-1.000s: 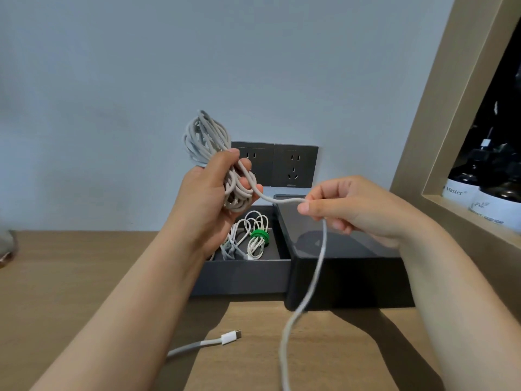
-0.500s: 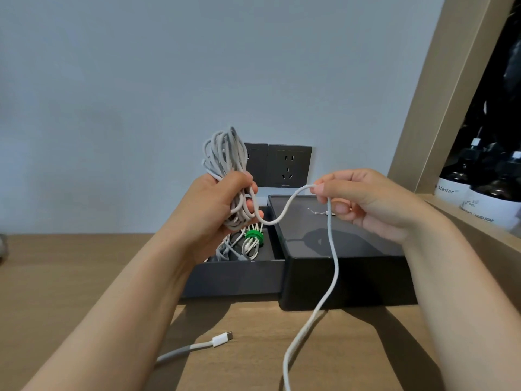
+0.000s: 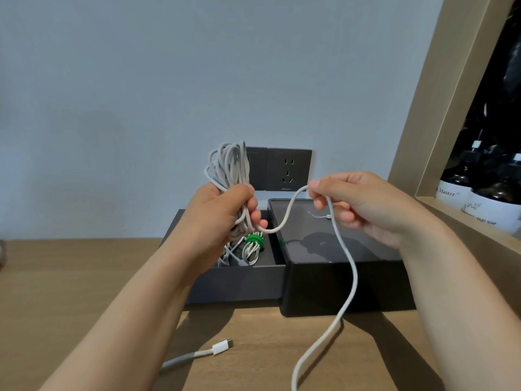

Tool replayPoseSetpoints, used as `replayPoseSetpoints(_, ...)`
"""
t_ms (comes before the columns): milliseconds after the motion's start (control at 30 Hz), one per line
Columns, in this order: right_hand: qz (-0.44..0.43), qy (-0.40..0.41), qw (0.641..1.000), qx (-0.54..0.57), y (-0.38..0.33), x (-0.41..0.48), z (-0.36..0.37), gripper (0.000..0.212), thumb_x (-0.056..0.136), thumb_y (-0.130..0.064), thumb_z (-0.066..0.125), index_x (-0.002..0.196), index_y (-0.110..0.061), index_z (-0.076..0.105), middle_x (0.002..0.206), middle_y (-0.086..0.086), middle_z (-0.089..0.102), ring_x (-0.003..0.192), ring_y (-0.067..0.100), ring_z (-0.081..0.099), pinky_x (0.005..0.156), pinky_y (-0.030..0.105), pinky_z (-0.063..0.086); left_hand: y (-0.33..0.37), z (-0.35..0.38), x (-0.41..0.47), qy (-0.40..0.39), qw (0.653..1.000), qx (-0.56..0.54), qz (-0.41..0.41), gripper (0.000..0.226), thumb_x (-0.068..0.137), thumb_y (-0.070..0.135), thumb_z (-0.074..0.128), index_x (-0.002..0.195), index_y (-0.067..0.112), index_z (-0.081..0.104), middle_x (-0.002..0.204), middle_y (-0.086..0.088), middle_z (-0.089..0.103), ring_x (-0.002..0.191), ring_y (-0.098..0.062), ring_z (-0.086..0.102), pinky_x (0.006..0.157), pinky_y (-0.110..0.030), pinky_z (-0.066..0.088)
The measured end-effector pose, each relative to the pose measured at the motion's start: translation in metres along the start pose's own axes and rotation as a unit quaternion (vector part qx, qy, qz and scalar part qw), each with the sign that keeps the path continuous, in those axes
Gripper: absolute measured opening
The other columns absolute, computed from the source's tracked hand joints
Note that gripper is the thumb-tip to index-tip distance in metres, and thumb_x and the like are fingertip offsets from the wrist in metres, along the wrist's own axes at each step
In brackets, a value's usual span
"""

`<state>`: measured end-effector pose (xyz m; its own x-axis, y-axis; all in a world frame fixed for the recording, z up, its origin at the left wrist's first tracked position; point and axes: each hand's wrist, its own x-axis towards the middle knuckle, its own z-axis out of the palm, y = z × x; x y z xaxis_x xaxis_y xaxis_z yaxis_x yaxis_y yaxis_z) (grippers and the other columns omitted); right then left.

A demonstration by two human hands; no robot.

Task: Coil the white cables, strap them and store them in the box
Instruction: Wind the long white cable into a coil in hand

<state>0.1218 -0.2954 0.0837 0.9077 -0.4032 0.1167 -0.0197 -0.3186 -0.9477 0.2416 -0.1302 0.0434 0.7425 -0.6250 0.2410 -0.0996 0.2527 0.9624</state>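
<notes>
My left hand (image 3: 222, 218) grips a bundle of white cable loops (image 3: 229, 165) that stands up above my fist, over the open dark box (image 3: 234, 283). From the bundle the loose white cable (image 3: 349, 280) runs right to my right hand (image 3: 363, 204), which pinches it between thumb and fingers above the box lid (image 3: 338, 289). The rest of the cable hangs down to the bottom edge. Inside the box lies a coiled white cable with a green strap (image 3: 253, 241). A cable end with a white USB-C plug (image 3: 221, 347) lies on the table near my left forearm.
The wooden table (image 3: 70, 277) meets a pale wall with two dark sockets (image 3: 287, 170) behind the box. A wooden shelf frame (image 3: 417, 122) on the right holds dark bottles (image 3: 485, 193) with white labels.
My right hand has lifted and pulled the cable a little to the right, so a slack S-curve now hangs between the hands. The bundle sits lower in view, in front of the sockets.
</notes>
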Motion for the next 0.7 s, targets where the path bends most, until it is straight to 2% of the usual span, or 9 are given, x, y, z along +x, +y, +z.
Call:
replayPoseSetpoints(133,0.015,0.01,1.0,0.024,-0.001,0.001,0.002,0.021,0.09,-0.022,0.066,0.074,-0.009,0.066,0.059,-0.002,0.058,0.042,0.003,0.044,0.041,0.012,0.039,-0.002,0.0,0.001,-0.016,1.0,-0.006,-0.005,0.032,0.096,0.007,0.049,0.064,0.011,0.045,0.053,-0.001,0.044,0.048,-0.015,0.045,0.057,-0.028,0.05)
replayPoseSetpoints(300,-0.006,-0.01,0.999,0.048,0.001,0.001,0.002,0.01,0.089,-0.009,0.065,0.082,-0.004,0.07,0.068,0.002,0.061,0.046,0.003,0.047,0.045,0.012,0.041,0.0,0.003,-0.004,-0.039,0.998,0.058,0.009,0.033,0.094,0.005,0.047,0.061,0.008,0.046,0.054,-0.006,0.044,0.05,-0.018,0.044,0.055,-0.023,0.049)
replayPoseSetpoints(433,-0.018,0.0,0.999,0.03,0.002,0.002,0.004,0.011,0.089,-0.012,0.065,0.085,-0.003,0.07,0.066,0.004,0.06,0.047,0.004,0.048,0.048,0.012,0.043,0.004,0.003,-0.009,-0.059,0.993,0.103,0.008,0.033,0.095,0.006,0.048,0.062,0.009,0.048,0.055,-0.006,0.049,0.053,-0.02,0.051,0.059,-0.026,0.051)
replayPoseSetpoints(567,-0.036,0.023,0.999,0.02,0.0,0.002,0.009,0.014,0.09,-0.014,0.065,0.079,-0.007,0.07,0.057,0.001,0.059,0.046,0.005,0.051,0.05,0.014,0.046,0.009,0.006,-0.013,-0.078,0.984,0.158,-0.008,0.028,0.095,0.011,0.05,0.068,0.01,0.05,0.058,-0.005,0.055,0.053,-0.016,0.055,0.054,-0.017,0.048)
replayPoseSetpoints(700,-0.066,0.045,0.997,-0.006,-0.003,0.001,0.008,0.015,0.085,-0.022,0.071,0.078,-0.009,0.073,0.069,0.013,0.057,0.044,0.007,0.044,0.047,0.016,0.041,0.006,0.009,-0.014,-0.112,0.984,0.135,-0.038,0.028,0.096,0.012,0.051,0.068,0.011,0.052,0.06,-0.006,0.054,0.055,-0.017,0.053,0.056,-0.02,0.049)
